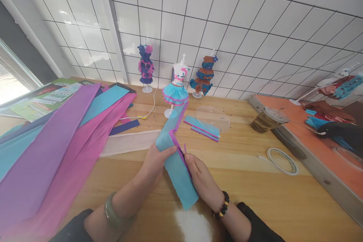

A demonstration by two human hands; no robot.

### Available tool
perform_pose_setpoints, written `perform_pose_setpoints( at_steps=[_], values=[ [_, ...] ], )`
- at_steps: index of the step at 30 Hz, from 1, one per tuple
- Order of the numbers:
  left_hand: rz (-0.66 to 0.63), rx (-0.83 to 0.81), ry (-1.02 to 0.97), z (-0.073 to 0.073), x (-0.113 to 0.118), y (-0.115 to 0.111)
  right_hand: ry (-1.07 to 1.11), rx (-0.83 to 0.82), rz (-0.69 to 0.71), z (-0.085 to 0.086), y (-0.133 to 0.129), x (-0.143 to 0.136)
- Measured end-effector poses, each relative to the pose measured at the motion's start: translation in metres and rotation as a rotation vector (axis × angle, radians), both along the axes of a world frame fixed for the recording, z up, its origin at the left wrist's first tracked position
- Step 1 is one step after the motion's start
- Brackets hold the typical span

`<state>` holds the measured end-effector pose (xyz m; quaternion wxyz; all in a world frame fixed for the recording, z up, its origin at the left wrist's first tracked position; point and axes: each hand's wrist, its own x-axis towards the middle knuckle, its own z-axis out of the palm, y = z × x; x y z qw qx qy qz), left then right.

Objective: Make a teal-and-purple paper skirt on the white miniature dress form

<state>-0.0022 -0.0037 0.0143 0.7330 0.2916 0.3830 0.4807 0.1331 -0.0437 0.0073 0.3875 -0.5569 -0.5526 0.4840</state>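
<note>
Turquoise strip (181,181), purple along one edge: it runs over the wooden tabletop (249,185) from beside the stand of the middle dress form (175,92), bends partway, and its near end lies in front of the form, between the hands. Left hand (157,157): grip pinching the strip, thumb on top. Right hand (200,174): fingers curled at the purple edge, just beside; a purple sliver (185,148) and a slim dark item show by the thumb; cannot tell exactly what this grip pinches.

Around the form: navy-and-pink dress form (146,66) behind, to its left; brown-and-blue dress form (205,75) to its right. Turquoise-and-purple pieces (200,126) and a clear disc (222,117) overlap, near right. Lidded cup (265,121) and tape roll (295,168): well right. Large purple, pink and turquoise sheets (53,132): well left. White strip (129,143): front left.
</note>
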Motion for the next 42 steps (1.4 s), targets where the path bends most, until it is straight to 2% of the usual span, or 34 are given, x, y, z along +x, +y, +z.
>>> perform_pose_setpoints(
  at_steps=[13, 21, 42],
  values=[
    [-0.007, -0.003, 0.002, -0.0012, -0.0001, 0.0003, -0.016, -0.004, -0.015, -0.0001, -0.0004, -0.0005],
    [-0.007, -0.025, -0.013, 0.0047, -0.0004, -0.002, -0.03, -0.009, -0.018, 0.0007, 0.0, -0.0006],
    [-0.009, 0.007, -0.007, 0.0004, -0.0033, 0.0014, 0.015, -0.015, 0.01, 0.0028, -0.002, 0.0007]
  ],
)
